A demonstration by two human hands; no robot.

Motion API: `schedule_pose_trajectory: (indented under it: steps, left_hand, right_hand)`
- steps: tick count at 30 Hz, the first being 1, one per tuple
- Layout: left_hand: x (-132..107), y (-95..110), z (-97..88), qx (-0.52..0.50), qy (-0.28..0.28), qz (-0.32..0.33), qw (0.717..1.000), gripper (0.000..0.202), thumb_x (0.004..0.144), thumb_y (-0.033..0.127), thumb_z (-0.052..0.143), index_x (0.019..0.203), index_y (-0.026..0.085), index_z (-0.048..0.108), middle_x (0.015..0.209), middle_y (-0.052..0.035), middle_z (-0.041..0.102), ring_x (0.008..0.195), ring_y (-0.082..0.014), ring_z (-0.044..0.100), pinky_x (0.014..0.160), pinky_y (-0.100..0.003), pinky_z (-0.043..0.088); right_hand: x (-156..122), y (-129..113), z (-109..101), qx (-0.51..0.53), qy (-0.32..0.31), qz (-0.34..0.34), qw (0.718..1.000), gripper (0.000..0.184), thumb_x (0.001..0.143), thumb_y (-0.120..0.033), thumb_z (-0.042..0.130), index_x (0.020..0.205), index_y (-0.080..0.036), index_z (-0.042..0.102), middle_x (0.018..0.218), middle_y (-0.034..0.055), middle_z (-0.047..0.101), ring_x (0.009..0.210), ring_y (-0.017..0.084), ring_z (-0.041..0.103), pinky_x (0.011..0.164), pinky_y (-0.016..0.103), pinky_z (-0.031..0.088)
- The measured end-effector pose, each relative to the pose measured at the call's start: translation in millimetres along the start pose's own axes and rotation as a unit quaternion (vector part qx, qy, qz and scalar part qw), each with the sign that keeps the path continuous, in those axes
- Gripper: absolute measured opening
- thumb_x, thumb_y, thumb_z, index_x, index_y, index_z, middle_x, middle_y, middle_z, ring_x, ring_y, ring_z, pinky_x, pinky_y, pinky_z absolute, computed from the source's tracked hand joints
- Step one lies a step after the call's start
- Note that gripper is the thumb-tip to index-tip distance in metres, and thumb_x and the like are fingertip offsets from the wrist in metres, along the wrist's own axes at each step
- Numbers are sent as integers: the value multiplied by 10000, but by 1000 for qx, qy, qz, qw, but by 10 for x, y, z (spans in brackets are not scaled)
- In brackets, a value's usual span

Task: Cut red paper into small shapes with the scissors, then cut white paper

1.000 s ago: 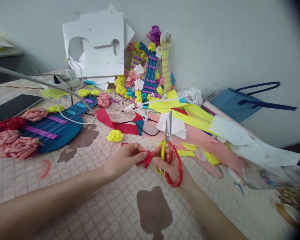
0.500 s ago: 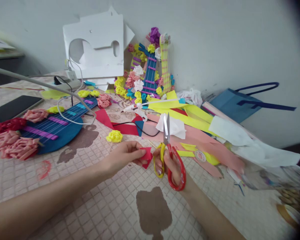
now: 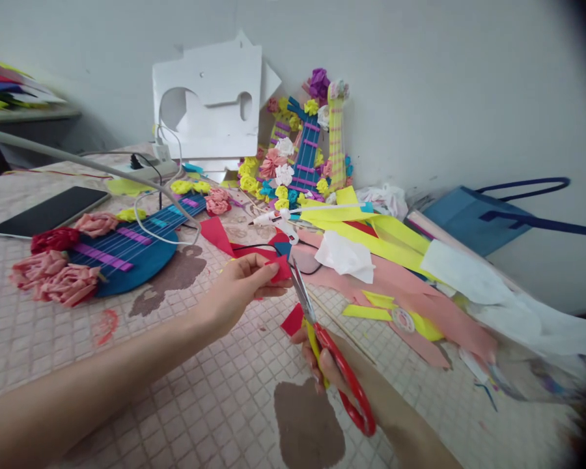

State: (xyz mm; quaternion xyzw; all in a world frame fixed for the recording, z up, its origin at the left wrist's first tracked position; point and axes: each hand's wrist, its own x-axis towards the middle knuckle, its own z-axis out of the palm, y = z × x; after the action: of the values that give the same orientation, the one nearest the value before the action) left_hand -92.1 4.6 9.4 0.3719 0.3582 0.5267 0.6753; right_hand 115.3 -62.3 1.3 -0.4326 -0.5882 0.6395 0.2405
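Two bare hands at work over a table (image 3: 209,397) with a tiled pattern, seen from the head camera. The left hand (image 3: 239,286) pinches a small red piece (image 3: 281,268), thumb laid over it and the other fingers curled beneath; the piece is held above the table, near the middle of the view. The right hand (image 3: 328,366) grasps a pair of scissors (image 3: 324,339), its fingers wrapped about the red and yellow handles. The blades point up and to the left, slightly parted, with their tips just beside the right edge of the small red piece; whether they touch it cannot be told. A second red piece (image 3: 292,319) shows next to the right fingertips, left of the handles; whether the fingers grip it or it lies on the table is unclear.

A thin stick (image 3: 342,327) lies to the right of the scissors, partly behind the right hand. Beyond the left hand lie a red strip (image 3: 215,236) and a white glue gun (image 3: 277,221). To the right of the glue gun rests a crumpled white sheet (image 3: 346,255). At left, a blue guitar-shaped piece (image 3: 141,279) bears pale strings and purple bars, with pink flowers (image 3: 53,279) at its near end.
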Motion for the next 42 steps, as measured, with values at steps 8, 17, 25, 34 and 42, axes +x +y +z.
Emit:
schedule_pose_trajectory:
  steps: [8,17,25,34,42]
  left_hand:
    - [-3,-6,6,9,9,11,1000,264,756,303,734,717,155,520,743,-19,709,761,-186,714,770,-325,560]
    - [1,-16,25,14,25,24,999,255,745,305,729,704,164,521,720,-18,708,721,-176,705,784,-343,557]
    - [-4,-8,41,20,30,26,999,235,752,292,717,697,164,528,703,-12,697,721,-175,701,773,-333,554]
    - [12,-22,26,7,30,29,999,231,748,289,722,709,162,534,725,0,689,711,-166,693,790,-354,552]
    - [5,0,48,-5,34,22,999,231,733,277,740,715,156,545,713,0,696,689,-160,699,764,-320,558]
  right_hand:
    - [35,11,115,-67,77,9,995,365,847,-580,515,968,-238,545,642,-32,441,569,130,423,514,247,397]
    - [82,-6,177,-71,104,6,992,399,828,-619,503,885,-225,531,674,-30,428,566,116,423,503,232,414]
    - [143,-20,179,-47,94,-18,994,347,816,-571,545,815,-227,497,617,-60,365,496,90,350,445,215,380]
    - [134,42,165,-84,107,-28,990,335,826,-562,520,788,-235,454,594,-61,366,475,95,351,439,228,371]
    - [154,36,172,-122,127,1,984,319,804,-524,512,756,-223,420,604,-59,380,471,93,379,412,215,362]
